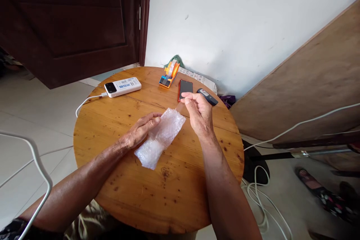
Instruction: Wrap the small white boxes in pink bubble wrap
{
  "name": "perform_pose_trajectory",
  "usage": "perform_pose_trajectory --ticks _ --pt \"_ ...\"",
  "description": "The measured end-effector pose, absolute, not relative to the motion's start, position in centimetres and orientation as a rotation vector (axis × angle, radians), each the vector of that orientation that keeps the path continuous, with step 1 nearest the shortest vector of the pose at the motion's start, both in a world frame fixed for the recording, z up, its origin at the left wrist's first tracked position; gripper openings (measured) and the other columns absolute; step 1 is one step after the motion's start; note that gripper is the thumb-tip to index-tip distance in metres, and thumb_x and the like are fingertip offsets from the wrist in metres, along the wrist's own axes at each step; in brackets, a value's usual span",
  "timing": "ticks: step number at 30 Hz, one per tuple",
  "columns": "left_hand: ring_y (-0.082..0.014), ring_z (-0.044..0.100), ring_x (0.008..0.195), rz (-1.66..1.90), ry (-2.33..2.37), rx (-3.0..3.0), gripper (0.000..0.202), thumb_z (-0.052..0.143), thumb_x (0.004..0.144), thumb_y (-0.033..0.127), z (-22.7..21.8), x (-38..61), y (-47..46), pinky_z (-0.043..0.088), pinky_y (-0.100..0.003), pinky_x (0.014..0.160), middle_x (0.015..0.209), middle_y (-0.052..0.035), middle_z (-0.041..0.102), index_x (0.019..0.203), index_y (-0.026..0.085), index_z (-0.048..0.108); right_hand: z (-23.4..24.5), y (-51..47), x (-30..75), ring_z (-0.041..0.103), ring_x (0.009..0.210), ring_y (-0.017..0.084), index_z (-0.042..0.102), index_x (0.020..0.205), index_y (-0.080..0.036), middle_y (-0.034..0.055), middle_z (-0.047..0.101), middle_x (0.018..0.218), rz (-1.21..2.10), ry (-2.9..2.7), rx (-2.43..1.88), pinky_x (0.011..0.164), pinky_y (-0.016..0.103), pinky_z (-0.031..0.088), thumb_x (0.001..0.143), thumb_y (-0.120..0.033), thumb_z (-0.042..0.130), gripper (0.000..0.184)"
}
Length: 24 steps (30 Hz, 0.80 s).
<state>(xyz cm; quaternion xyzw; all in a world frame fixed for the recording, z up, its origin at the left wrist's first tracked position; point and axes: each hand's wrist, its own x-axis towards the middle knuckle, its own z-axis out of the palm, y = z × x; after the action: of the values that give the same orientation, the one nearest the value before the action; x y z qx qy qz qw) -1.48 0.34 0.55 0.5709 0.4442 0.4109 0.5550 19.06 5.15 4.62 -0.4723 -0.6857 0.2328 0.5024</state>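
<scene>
A bubble-wrapped packet [161,137] lies slantwise over the round table, its contents hidden by the wrap. My left hand [142,129] grips it along its left side, thumb on top and the other fingers partly behind it. Pinched between the thumb and fingertips of my right hand [198,112] is a short strip of clear tape [180,107], which reaches down to the packet's upper end. Whether the tape sticks to the wrap I cannot tell. Beyond the right hand are a red-edged phone [185,86] and a dark handheld device with a small screen [207,96].
An orange tape dispenser [169,74] stands at the back of the wooden table [180,195]. A white power bank [123,87] with a cable lies back left. White cables [260,202] coil on the floor at right, near a person's patterned trouser leg [332,198].
</scene>
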Motion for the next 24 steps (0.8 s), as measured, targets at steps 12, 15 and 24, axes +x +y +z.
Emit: perform_pose_trajectory --ticks 12,15,24 --pt "-0.0092 0.048 0.05 0.934 1.078 1.035 0.032 0.073 0.062 0.043 0.4 -1.0 0.9 0.037 -0.021 0.047 0.058 0.0028 0.057 0.064 0.016 0.057 4.2 5.9 19.3 0.063 0.07 0.016 0.06 0.083 -0.022 0.0003 0.065 0.076 0.565 -1.568 -1.279 0.069 0.03 0.052 0.086 -0.037 0.055 0.016" --pt "-0.0088 0.047 0.05 0.942 1.087 1.029 0.031 0.073 0.062 0.043 0.5 -0.9 1.0 0.036 -0.021 0.047 0.058 0.0027 0.057 0.065 0.016 0.058 5.0 4.9 18.7 0.057 0.06 0.013 0.058 0.075 -0.021 -0.0022 0.058 0.064 0.618 -1.693 -1.297 0.059 0.026 0.045 0.085 -0.037 0.056 0.019" --pt "-0.0094 0.05 0.05 0.956 1.083 0.959 0.039 0.08 0.059 0.047 0.4 -1.0 1.0 0.039 -0.022 0.05 0.059 0.0025 0.06 0.068 0.015 0.06 6.4 1.8 16.0 0.043 0.05 0.012 0.044 0.049 -0.022 0.0005 0.051 0.05 0.372 -2.282 -1.55 0.052 0.03 0.025 0.085 -0.062 0.059 0.056"
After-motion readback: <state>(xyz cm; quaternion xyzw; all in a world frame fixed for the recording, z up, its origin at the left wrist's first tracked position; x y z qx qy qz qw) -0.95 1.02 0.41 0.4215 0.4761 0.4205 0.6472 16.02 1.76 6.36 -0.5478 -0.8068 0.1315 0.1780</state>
